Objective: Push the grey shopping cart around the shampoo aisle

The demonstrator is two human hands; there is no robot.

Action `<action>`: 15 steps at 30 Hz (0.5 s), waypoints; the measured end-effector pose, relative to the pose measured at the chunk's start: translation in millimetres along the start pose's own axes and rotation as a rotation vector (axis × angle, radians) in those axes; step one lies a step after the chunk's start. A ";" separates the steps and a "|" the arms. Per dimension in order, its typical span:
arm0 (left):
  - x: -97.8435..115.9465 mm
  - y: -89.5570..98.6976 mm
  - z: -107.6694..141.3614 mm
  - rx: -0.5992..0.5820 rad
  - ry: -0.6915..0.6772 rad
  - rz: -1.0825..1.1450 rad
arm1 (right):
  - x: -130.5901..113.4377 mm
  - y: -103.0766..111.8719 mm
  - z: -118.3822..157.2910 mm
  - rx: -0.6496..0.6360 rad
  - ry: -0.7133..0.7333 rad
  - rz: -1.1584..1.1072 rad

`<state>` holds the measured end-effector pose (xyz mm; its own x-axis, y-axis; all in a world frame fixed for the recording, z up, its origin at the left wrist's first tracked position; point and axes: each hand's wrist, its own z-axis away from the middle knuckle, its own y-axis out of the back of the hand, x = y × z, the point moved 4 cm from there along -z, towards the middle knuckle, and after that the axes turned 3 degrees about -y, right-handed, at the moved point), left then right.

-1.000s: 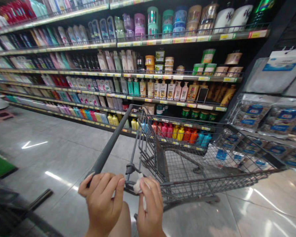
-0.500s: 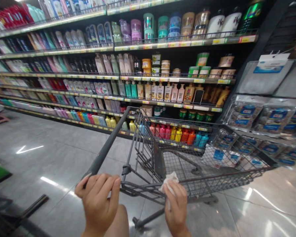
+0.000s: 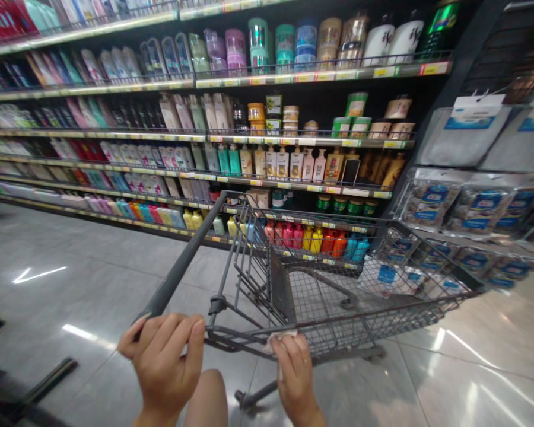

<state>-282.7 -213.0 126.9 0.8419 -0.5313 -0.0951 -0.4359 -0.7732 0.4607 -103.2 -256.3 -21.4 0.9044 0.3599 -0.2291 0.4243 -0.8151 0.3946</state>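
A grey wire shopping cart (image 3: 338,323) stands before me, its basket pointing right. My left hand (image 3: 164,356) is wrapped round the near end of the cart's handlebar (image 3: 182,261). With my right hand (image 3: 293,370) I press a crumpled white cloth or tissue (image 3: 273,341) against the cart's near top rail, close to where the basket meets the handle frame. The fingers hide most of the cloth. Inside the cart, a dark flap (image 3: 282,287) hangs at the handle end.
Behind the cart runs a long shelf (image 3: 249,139) of bottles and jars. Packaged goods (image 3: 480,204) hang on a rack at the right. A dark metal bar (image 3: 48,379) lies low at the left. The floor (image 3: 115,261) is grey tile. My knee (image 3: 209,397) shows below.
My right hand has moved left along the cart's rail with the white cloth, which now lies flatter under the fingers. My left hand keeps its hold on the handlebar; the view has shifted slightly.
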 end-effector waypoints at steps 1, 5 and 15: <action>-0.3 -0.6 -0.9 0.003 -0.004 -0.005 | 6.1 1.3 2.1 -0.006 -0.006 -0.001; -1.6 -3.2 -3.5 0.010 -0.022 -0.013 | 31.6 9.9 7.1 0.020 -0.050 0.011; 1.2 -4.4 -3.5 -0.040 -0.032 -0.010 | 61.9 23.2 7.5 0.127 -0.194 0.071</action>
<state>-278.6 -209.0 127.8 0.8353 -0.5349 -0.1274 -0.4141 -0.7644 0.4942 -37.7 -256.3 -33.1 0.9011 0.2157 -0.3763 0.3399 -0.8901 0.3037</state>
